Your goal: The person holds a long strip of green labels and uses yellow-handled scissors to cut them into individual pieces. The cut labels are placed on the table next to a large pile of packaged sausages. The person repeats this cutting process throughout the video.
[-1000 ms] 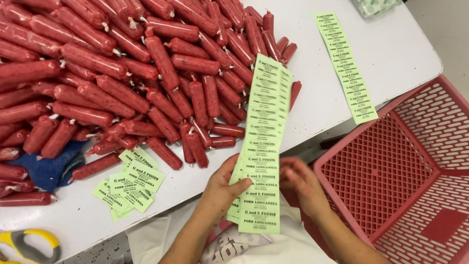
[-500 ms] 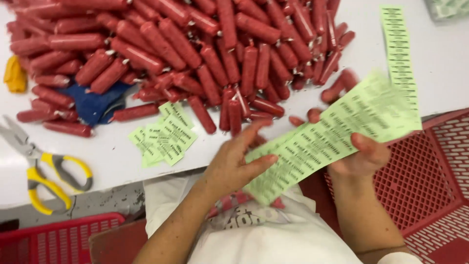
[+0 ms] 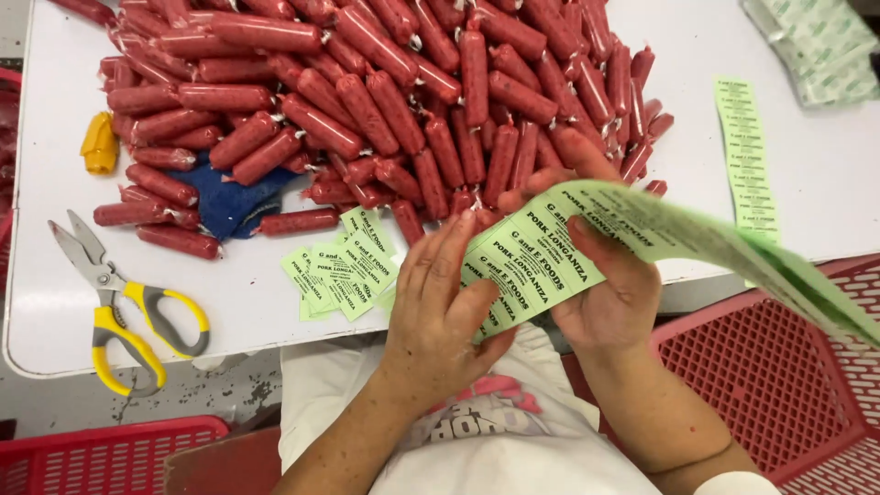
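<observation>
Both my hands hold a long sheet of light green printed labels [image 3: 642, 234] over the table's front edge. My left hand [image 3: 440, 316] pinches its near end between thumb and fingers. My right hand [image 3: 610, 280] grips the sheet from beneath a little further along, and the rest of the sheet runs off to the lower right. A small stack of cut green labels [image 3: 339, 266] lies on the white table [image 3: 247, 312] just left of my left hand. A large heap of red sausages [image 3: 385, 101] in clipped casings fills the table behind.
Yellow-handled scissors [image 3: 128, 316] lie open at the front left. A blue cloth [image 3: 229, 202] sits under the sausages, a yellow object [image 3: 99, 142] at the far left. Another green label strip [image 3: 747, 156] lies at the right. Red plastic crates [image 3: 788, 385] stand below the table.
The view has swung so the scissors and cut labels come closer. The label sheet has turned from upright to slanting off right, and my hands have shifted to its near end.
</observation>
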